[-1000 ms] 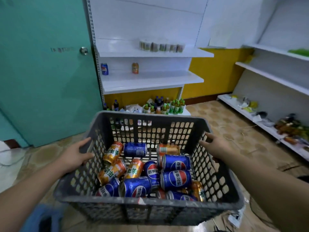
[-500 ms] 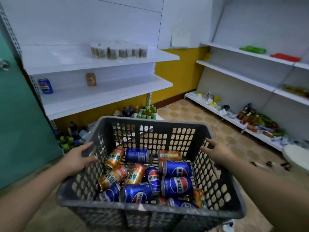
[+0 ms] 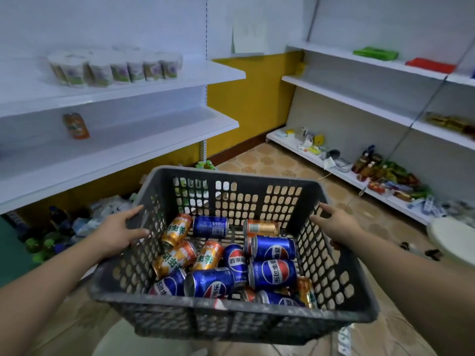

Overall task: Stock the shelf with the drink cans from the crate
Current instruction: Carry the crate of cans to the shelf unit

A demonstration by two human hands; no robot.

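The crate (image 3: 232, 318), dark grey plastic with latticed walls, is held up in the near centre, above the tiled floor (image 3: 270, 160); the left hand (image 3: 117, 233) grasps its left rim, thumb along the top edge and fingers curled over the wall; the right hand (image 3: 336, 223) grasps the right rim, fingers laid over the edge and thumb down the outside. Both forearms reach in from the near corners.

Inside the crate the drink cans lie on their sides in a loose heap; the blue cans (image 3: 273, 274) crowd the middle and right of the bottom, while the orange cans (image 3: 177, 229) gather mostly at the left, with one more against the far wall and another in the near right corner; several touch or overlap.

To the far left stands the white shelf (image 3: 144, 147), its lower board just beyond the crate's far left corner; a single orange can (image 3: 76, 125) stands upright on it, well apart from the crate. On the board above sits a row of wrapped rolls (image 3: 115, 69). Below the shelf, at floor level, a cluster of bottles (image 3: 43, 242) shows, blurred. A yellow wall (image 3: 252, 104) fills the far corner; along the right runs more white shelving (image 3: 359, 98), with a green pack (image 3: 375, 53) and a red pack (image 3: 429, 65) on its top board and mixed small goods on the lowest.
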